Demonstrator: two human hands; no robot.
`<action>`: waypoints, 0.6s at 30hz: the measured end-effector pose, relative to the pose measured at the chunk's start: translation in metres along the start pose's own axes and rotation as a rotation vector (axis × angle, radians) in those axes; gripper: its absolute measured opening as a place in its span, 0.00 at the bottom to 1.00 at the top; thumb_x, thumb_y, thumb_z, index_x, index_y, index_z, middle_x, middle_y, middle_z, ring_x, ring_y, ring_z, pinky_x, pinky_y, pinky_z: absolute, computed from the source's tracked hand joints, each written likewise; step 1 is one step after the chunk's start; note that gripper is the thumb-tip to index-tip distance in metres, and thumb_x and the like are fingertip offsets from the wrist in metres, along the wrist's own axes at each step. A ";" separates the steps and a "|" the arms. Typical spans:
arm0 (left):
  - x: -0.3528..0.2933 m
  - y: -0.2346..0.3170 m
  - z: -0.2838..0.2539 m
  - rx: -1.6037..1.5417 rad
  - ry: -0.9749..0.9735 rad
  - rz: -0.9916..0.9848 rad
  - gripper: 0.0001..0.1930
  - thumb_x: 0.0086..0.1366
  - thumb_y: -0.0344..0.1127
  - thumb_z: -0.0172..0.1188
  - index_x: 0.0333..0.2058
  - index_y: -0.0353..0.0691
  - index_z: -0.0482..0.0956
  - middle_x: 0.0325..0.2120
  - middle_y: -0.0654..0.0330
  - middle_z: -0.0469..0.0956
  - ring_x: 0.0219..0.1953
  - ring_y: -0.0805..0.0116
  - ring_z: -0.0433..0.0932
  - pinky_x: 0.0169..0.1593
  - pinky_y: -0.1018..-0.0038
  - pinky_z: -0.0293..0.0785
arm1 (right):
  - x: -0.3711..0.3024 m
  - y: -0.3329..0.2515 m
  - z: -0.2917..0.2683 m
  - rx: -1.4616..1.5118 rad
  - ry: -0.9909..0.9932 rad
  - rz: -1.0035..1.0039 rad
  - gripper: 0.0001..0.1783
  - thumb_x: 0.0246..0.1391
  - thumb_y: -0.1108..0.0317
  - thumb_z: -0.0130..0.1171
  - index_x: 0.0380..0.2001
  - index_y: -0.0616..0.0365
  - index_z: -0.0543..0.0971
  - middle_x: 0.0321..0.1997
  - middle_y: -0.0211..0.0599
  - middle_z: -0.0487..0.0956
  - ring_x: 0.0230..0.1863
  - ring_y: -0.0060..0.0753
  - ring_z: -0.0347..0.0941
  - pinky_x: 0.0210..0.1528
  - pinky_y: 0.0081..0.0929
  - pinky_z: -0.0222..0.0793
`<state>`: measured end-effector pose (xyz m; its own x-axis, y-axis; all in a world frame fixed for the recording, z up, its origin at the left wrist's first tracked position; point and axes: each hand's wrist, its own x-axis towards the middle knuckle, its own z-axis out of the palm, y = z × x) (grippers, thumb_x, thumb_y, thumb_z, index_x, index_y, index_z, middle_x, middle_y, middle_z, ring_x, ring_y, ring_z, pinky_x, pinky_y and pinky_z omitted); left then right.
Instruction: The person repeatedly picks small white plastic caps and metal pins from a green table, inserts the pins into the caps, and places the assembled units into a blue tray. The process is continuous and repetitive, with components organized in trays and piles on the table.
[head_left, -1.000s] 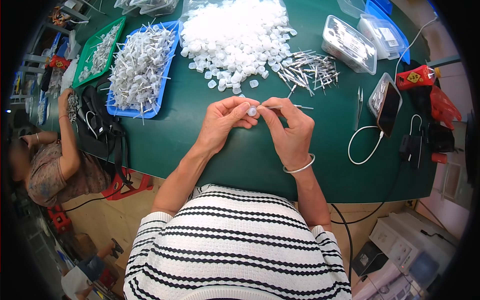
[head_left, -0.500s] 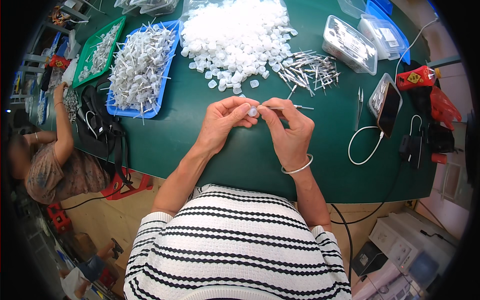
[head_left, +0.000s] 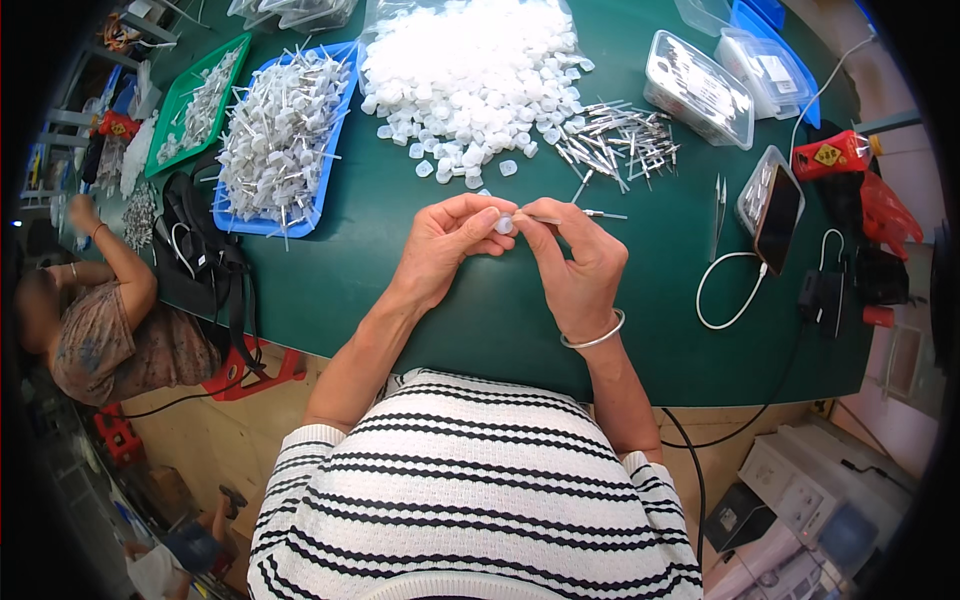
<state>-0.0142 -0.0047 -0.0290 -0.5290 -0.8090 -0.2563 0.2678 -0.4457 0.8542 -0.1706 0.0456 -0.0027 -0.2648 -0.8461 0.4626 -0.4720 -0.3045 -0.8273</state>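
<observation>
Both hands meet just short of a heap of small white plastic caps (head_left: 470, 70). My left hand (head_left: 437, 245) pinches one translucent white cap (head_left: 504, 225) between thumb and fingertips. In the fingers of my right hand (head_left: 583, 268) is a thin metal rod (head_left: 541, 218), its near tip at the cap; whether it has entered the cap I cannot tell. A slim rod end (head_left: 608, 215) shows beyond the right knuckles; whether it belongs to the held rod is hidden. Loose metal rods (head_left: 625, 145) lie piled beyond my right hand.
Left stand a blue tray (head_left: 327, 190) of capped rods, a green tray (head_left: 157, 160) and a black bag (head_left: 190, 235). Right are a clear box of rods (head_left: 700, 90), tweezers (head_left: 718, 215) and a phone (head_left: 778, 222) on a container, with a white cable. A co-worker (head_left: 125, 320) sits at left.
My right fingers have shifted slightly around the rod near the cap. My left hand stays in place. At left, the co-worker's raised hand has drawn back from the table.
</observation>
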 end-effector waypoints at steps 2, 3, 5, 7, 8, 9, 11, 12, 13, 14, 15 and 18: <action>0.000 0.000 0.000 -0.023 -0.006 -0.001 0.12 0.67 0.35 0.57 0.43 0.33 0.79 0.33 0.59 0.82 0.33 0.76 0.80 0.39 0.81 0.78 | 0.000 0.000 0.000 -0.011 0.001 -0.007 0.06 0.46 0.75 0.66 0.30 0.59 0.80 0.27 0.36 0.81 0.25 0.33 0.78 0.26 0.25 0.72; 0.000 0.000 0.000 -0.034 -0.010 -0.001 0.12 0.66 0.35 0.58 0.43 0.34 0.79 0.33 0.58 0.82 0.33 0.76 0.80 0.39 0.81 0.78 | 0.000 0.000 0.000 -0.024 -0.003 -0.025 0.06 0.46 0.75 0.66 0.30 0.59 0.80 0.27 0.36 0.81 0.25 0.33 0.78 0.26 0.25 0.72; 0.001 0.000 0.001 -0.036 -0.002 -0.008 0.12 0.66 0.35 0.58 0.43 0.33 0.79 0.33 0.58 0.82 0.33 0.76 0.80 0.39 0.81 0.78 | 0.001 0.000 -0.001 -0.049 -0.012 -0.062 0.06 0.46 0.75 0.66 0.30 0.59 0.80 0.27 0.36 0.81 0.25 0.33 0.78 0.26 0.25 0.72; 0.001 -0.001 0.000 -0.039 0.004 -0.009 0.12 0.66 0.35 0.58 0.43 0.33 0.79 0.33 0.58 0.82 0.33 0.76 0.80 0.39 0.81 0.78 | 0.002 0.000 -0.002 -0.071 -0.035 -0.073 0.06 0.46 0.75 0.65 0.30 0.59 0.80 0.27 0.36 0.81 0.25 0.33 0.78 0.26 0.25 0.72; 0.001 -0.001 0.000 -0.042 0.005 -0.008 0.12 0.66 0.35 0.58 0.43 0.33 0.79 0.33 0.58 0.82 0.33 0.76 0.80 0.39 0.81 0.78 | 0.002 0.000 -0.002 -0.082 -0.047 -0.079 0.06 0.47 0.75 0.65 0.30 0.58 0.80 0.27 0.36 0.81 0.25 0.33 0.78 0.26 0.24 0.72; 0.001 -0.001 0.000 -0.043 0.005 -0.007 0.12 0.66 0.35 0.58 0.43 0.33 0.79 0.33 0.58 0.82 0.33 0.76 0.80 0.39 0.81 0.78 | 0.002 0.000 -0.002 -0.063 -0.045 -0.060 0.06 0.47 0.75 0.65 0.30 0.58 0.80 0.27 0.36 0.81 0.25 0.33 0.78 0.26 0.24 0.72; 0.000 0.000 0.000 -0.054 0.006 -0.009 0.12 0.66 0.34 0.58 0.43 0.33 0.79 0.33 0.58 0.82 0.33 0.76 0.80 0.39 0.81 0.78 | 0.002 0.000 -0.002 -0.025 -0.043 -0.021 0.06 0.47 0.75 0.65 0.30 0.58 0.79 0.27 0.35 0.81 0.25 0.33 0.78 0.25 0.24 0.72; 0.000 0.000 0.000 -0.059 0.004 -0.010 0.12 0.66 0.34 0.58 0.43 0.33 0.79 0.33 0.57 0.82 0.33 0.76 0.80 0.40 0.81 0.78 | 0.001 0.001 -0.002 -0.023 -0.034 -0.022 0.06 0.47 0.75 0.65 0.30 0.58 0.79 0.27 0.35 0.81 0.25 0.32 0.78 0.25 0.24 0.71; 0.000 0.000 0.000 -0.072 -0.002 -0.015 0.12 0.66 0.34 0.58 0.44 0.33 0.79 0.33 0.57 0.82 0.33 0.76 0.80 0.40 0.81 0.78 | 0.001 0.002 -0.001 -0.021 -0.026 -0.022 0.06 0.47 0.75 0.65 0.30 0.58 0.79 0.27 0.35 0.81 0.25 0.32 0.78 0.25 0.24 0.71; 0.001 0.000 0.000 -0.084 -0.009 -0.020 0.12 0.66 0.34 0.58 0.44 0.33 0.79 0.34 0.57 0.82 0.34 0.75 0.80 0.40 0.81 0.78 | 0.000 0.003 -0.001 -0.019 -0.017 -0.023 0.06 0.47 0.76 0.65 0.30 0.58 0.79 0.27 0.35 0.81 0.24 0.32 0.78 0.25 0.24 0.71; 0.001 0.000 0.000 -0.096 -0.015 -0.025 0.12 0.66 0.34 0.57 0.44 0.33 0.79 0.34 0.57 0.82 0.34 0.75 0.80 0.40 0.81 0.78 | 0.000 0.003 0.000 -0.016 -0.013 -0.023 0.06 0.47 0.75 0.65 0.30 0.58 0.79 0.27 0.35 0.81 0.24 0.32 0.78 0.24 0.24 0.71; 0.001 0.001 0.000 -0.136 -0.024 -0.046 0.12 0.67 0.34 0.57 0.44 0.33 0.78 0.34 0.56 0.82 0.34 0.74 0.81 0.40 0.81 0.78 | 0.000 0.003 0.000 -0.007 -0.004 -0.022 0.06 0.48 0.75 0.65 0.31 0.58 0.78 0.27 0.35 0.81 0.24 0.32 0.78 0.24 0.23 0.71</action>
<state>-0.0144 -0.0056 -0.0278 -0.5622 -0.7775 -0.2818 0.3483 -0.5316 0.7720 -0.1722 0.0447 -0.0056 -0.2508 -0.8411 0.4793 -0.4835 -0.3201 -0.8147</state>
